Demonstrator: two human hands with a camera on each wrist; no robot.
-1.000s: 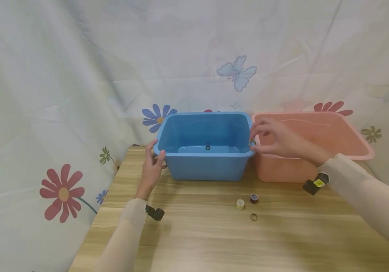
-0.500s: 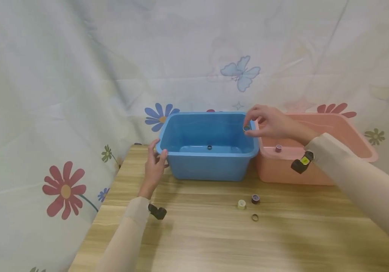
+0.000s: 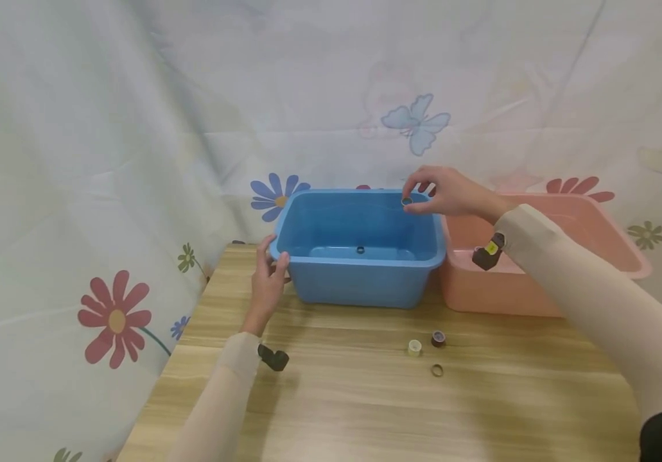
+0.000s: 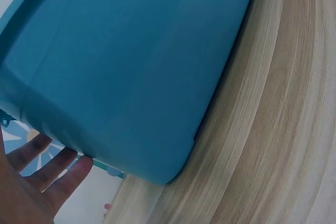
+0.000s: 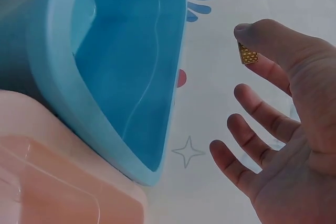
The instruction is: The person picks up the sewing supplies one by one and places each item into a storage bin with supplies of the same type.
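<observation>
My right hand (image 3: 447, 191) pinches a small gold ring thimble (image 5: 247, 54) between thumb and index finger, above the back right of the blue plastic tub (image 3: 359, 282). Dimples cover the gold band, and the other fingers are spread away from it. At the tub's left front corner my left hand (image 3: 267, 282) rests with thumb in front and fingers along the side. In the left wrist view those fingers (image 4: 68, 179) are fairly straight, tips against the tub wall. A small dark ring (image 3: 360, 249) lies on the tub floor.
To the right, a pink tub (image 3: 498, 295) stands against the blue one; my right forearm crosses over it. On the wooden table (image 3: 331, 398) are a pale spool (image 3: 414, 348), a dark spool (image 3: 438, 339) and another ring (image 3: 437, 370). A flowered curtain (image 3: 319, 96) hangs behind.
My right hand has moved left and up with the ring thimble, from the border between the tubs to over the blue tub. The left hand stays at its corner.
</observation>
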